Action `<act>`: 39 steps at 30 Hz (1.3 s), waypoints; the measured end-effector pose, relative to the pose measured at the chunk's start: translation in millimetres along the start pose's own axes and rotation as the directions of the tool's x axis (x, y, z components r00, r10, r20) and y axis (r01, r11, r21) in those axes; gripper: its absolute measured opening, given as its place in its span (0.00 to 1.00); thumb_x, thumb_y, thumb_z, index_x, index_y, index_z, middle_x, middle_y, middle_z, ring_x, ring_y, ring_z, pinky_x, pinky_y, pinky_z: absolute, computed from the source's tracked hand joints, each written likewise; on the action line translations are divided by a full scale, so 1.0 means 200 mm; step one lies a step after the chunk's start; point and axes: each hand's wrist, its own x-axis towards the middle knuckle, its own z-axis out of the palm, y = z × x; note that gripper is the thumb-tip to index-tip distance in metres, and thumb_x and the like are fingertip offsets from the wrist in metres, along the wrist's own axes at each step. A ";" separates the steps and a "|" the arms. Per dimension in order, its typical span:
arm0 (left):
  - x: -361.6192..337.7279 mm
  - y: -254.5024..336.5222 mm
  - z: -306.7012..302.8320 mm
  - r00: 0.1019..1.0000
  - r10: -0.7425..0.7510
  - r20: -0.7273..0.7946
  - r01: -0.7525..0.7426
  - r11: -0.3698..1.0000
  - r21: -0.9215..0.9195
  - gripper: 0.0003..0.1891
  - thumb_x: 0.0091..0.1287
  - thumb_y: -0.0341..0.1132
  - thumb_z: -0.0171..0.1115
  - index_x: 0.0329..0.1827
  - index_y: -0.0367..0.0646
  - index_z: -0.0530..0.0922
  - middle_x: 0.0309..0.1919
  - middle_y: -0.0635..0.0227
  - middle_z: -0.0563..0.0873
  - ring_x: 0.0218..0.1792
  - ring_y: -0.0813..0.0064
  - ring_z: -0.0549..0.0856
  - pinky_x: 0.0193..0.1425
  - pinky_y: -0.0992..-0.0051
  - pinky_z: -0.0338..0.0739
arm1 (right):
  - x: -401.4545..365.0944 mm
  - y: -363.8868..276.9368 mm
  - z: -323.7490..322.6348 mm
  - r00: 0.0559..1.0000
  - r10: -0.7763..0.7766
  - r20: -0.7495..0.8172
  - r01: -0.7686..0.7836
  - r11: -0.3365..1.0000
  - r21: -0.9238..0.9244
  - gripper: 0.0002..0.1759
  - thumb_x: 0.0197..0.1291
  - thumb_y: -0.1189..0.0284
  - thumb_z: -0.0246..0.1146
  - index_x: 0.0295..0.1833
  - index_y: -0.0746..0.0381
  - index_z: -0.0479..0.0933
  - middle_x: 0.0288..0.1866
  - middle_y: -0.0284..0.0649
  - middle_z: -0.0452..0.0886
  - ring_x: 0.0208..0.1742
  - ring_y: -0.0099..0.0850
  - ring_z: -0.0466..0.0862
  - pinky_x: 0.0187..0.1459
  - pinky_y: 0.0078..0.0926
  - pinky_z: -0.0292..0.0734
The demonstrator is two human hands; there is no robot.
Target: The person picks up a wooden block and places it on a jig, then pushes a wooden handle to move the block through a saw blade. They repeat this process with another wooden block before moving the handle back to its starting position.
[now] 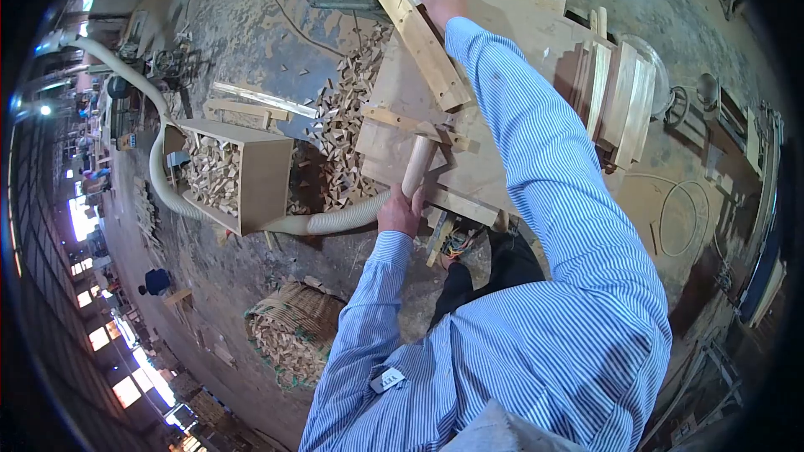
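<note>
Left hand (400, 211) has a closed grip round the wooden dowel (418, 163), mid-frame at the tabletop (511, 67) edge. Right hand (441, 3) sits on the slat (419, 42) at top centre, can't tell its grip. I'd pin that slat firmly and hold the dowel low.

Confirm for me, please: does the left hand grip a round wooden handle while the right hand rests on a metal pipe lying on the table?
Not quite. The head view shows the right hand resting on a long wooden board, not a metal pipe, on the table. The left hand does grip the round wooden handle.
</note>
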 end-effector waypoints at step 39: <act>-0.46 -0.46 -0.05 0.997 -0.005 0.081 0.014 0.993 -0.119 0.25 0.73 0.55 0.62 0.47 0.38 0.73 0.34 0.41 0.87 0.39 0.39 0.88 0.43 0.48 0.82 | -0.41 -0.22 0.21 0.967 0.240 0.082 -0.253 0.944 0.214 0.08 0.61 0.69 0.74 0.37 0.64 0.89 0.29 0.38 0.90 0.27 0.23 0.89 0.34 0.23 0.85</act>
